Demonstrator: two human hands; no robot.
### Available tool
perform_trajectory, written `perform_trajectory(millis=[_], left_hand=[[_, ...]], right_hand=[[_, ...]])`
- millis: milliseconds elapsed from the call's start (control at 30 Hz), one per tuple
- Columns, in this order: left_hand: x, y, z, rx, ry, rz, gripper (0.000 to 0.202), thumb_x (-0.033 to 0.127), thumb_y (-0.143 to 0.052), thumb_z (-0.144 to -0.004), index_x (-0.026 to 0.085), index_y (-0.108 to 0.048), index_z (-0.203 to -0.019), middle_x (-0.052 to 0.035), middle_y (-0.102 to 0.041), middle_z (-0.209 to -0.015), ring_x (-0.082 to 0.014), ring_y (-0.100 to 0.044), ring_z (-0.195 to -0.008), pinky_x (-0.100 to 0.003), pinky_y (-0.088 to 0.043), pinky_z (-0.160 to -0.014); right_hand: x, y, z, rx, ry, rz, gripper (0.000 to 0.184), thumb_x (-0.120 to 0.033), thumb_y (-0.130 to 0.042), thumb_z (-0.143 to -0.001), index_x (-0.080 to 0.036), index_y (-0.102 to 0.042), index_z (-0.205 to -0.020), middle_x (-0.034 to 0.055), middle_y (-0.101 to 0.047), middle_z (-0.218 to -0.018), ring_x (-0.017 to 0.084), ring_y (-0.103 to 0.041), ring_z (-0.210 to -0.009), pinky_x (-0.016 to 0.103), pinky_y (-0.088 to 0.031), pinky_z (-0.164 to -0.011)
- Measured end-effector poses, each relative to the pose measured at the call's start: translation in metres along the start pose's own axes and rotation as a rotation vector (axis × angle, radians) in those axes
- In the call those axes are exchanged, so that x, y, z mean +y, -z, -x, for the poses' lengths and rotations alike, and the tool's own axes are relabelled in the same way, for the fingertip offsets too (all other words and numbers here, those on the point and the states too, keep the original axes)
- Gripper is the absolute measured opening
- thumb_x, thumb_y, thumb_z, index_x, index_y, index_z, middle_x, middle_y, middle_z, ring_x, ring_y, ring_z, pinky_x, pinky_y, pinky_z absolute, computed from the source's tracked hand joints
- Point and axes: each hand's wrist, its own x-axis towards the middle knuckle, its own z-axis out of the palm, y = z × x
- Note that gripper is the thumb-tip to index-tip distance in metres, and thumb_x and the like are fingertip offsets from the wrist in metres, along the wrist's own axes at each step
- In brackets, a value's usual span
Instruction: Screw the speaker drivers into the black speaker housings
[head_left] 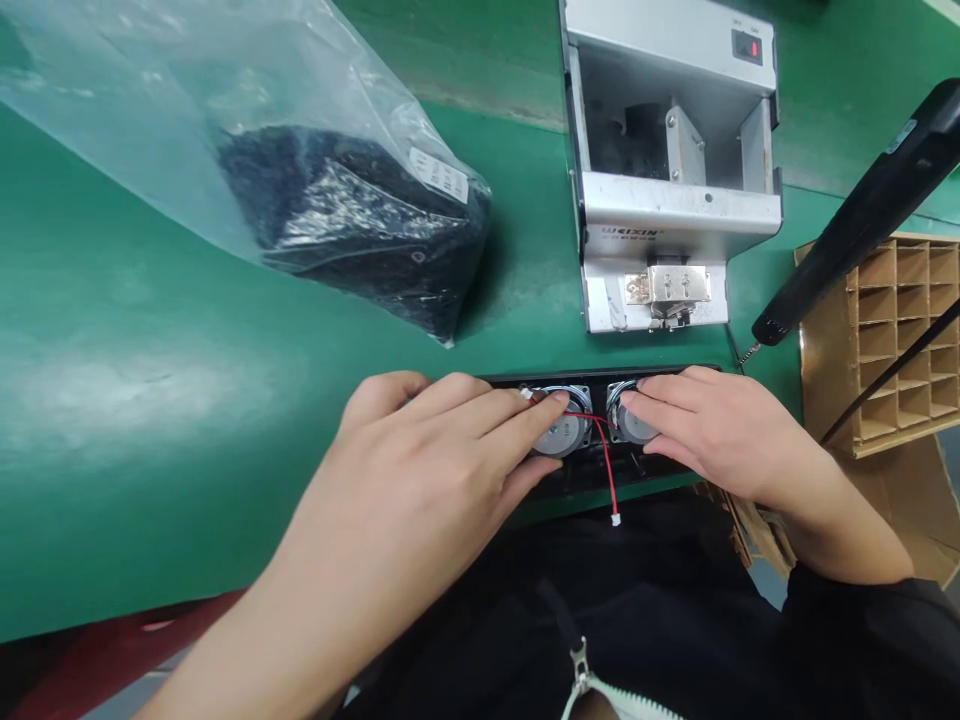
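Two round grey speakers with square metal frames sit side by side in a long black plastic housing [600, 380] at the table's front edge. My left hand [435, 440] grips the left speaker [562, 435], fingers over its back and the thumb at its near side. Around the right speaker [634, 425] are the closed fingers of my right hand [712, 425], which partly cover it. A red and black wire [608, 465] runs between the speakers, and its white connector [616, 520] hangs over the housing's near edge. My left hand hides the housing's left end.
A clear plastic bag [360, 210] of small black parts lies at the back left. Beyond the housing stands a silver machine [679, 215] with a lit switch. At right, a black electric screwdriver [855, 220] slants down near a divided cardboard box [885, 340].
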Motion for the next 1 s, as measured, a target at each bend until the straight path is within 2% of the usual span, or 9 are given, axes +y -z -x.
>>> perform_trajectory(millis=[167, 367, 567, 733, 900, 967, 1000], left_hand=[[-0.006, 0.001, -0.003, -0.004, -0.011, 0.012, 0.022, 0.025, -0.061, -0.116, 0.018, -0.078, -0.129, -0.0089, -0.085, -0.104, -0.0314, -0.072, -0.091, -0.049, -0.038, -0.085], [-0.009, 0.000, -0.005, 0.005, -0.042, 0.012, 0.021, 0.024, -0.062, -0.115, 0.018, -0.077, -0.129, -0.0077, -0.085, -0.103, -0.0302, -0.071, -0.089, -0.048, -0.036, -0.081], [-0.008, -0.001, -0.004, 0.010, -0.026, 0.020, 0.022, 0.022, -0.065, -0.112, 0.017, -0.078, -0.129, -0.0086, -0.084, -0.103, -0.0313, -0.070, -0.090, -0.049, -0.037, -0.084], [-0.008, -0.003, -0.003, 0.016, -0.037, 0.019, 0.022, 0.024, -0.062, -0.115, 0.015, -0.077, -0.128, -0.0084, -0.084, -0.104, -0.0310, -0.072, -0.092, -0.050, -0.039, -0.086], [-0.006, -0.009, 0.000, 0.038, 0.009, 0.038, 0.024, 0.020, -0.066, -0.111, 0.020, -0.078, -0.131, -0.0086, -0.086, -0.108, -0.0319, -0.074, -0.095, -0.052, -0.042, -0.090], [-0.004, -0.006, 0.003, 0.039, 0.035, 0.056, 0.028, 0.021, -0.063, -0.112, 0.023, -0.077, -0.136, -0.0073, -0.087, -0.112, -0.0314, -0.076, -0.098, -0.053, -0.043, -0.093], [-0.003, -0.003, 0.004, 0.041, 0.052, 0.075, 0.029, 0.022, -0.062, -0.113, 0.025, -0.076, -0.139, -0.0065, -0.088, -0.115, -0.0309, -0.077, -0.099, -0.053, -0.044, -0.094]], right_hand=[[0.003, -0.002, 0.001, -0.016, -0.005, -0.024, 0.038, -0.028, -0.077, -0.110, -0.008, -0.072, -0.142, 0.0134, -0.085, -0.127, 0.024, -0.079, -0.100, 0.040, -0.073, -0.085], [0.008, -0.003, 0.000, -0.013, 0.004, -0.059, 0.036, -0.031, -0.072, -0.114, -0.010, -0.072, -0.143, 0.0147, -0.085, -0.126, 0.024, -0.080, -0.100, 0.041, -0.074, -0.088], [0.006, 0.000, -0.001, -0.010, -0.006, -0.066, 0.034, -0.031, -0.069, -0.114, -0.009, -0.072, -0.140, 0.0152, -0.084, -0.125, 0.026, -0.082, -0.105, 0.042, -0.075, -0.088], [0.005, -0.003, -0.002, -0.005, -0.016, -0.070, 0.033, -0.030, -0.069, -0.113, -0.009, -0.073, -0.139, 0.0151, -0.084, -0.123, 0.026, -0.083, -0.104, 0.042, -0.075, -0.089], [0.007, -0.001, 0.002, -0.042, -0.014, -0.066, 0.035, -0.032, -0.073, -0.113, -0.012, -0.074, -0.142, 0.0156, -0.085, -0.130, 0.024, -0.083, -0.105, 0.041, -0.075, -0.091], [0.007, 0.004, 0.011, 0.047, 0.001, -0.096, 0.036, -0.039, -0.072, -0.115, -0.016, -0.074, -0.143, 0.0146, -0.085, -0.133, 0.023, -0.084, -0.108, 0.040, -0.075, -0.093], [0.007, 0.005, 0.016, 0.166, -0.019, -0.116, 0.035, -0.040, -0.070, -0.115, -0.020, -0.074, -0.143, 0.0124, -0.086, -0.131, 0.022, -0.084, -0.108, 0.039, -0.075, -0.092]])
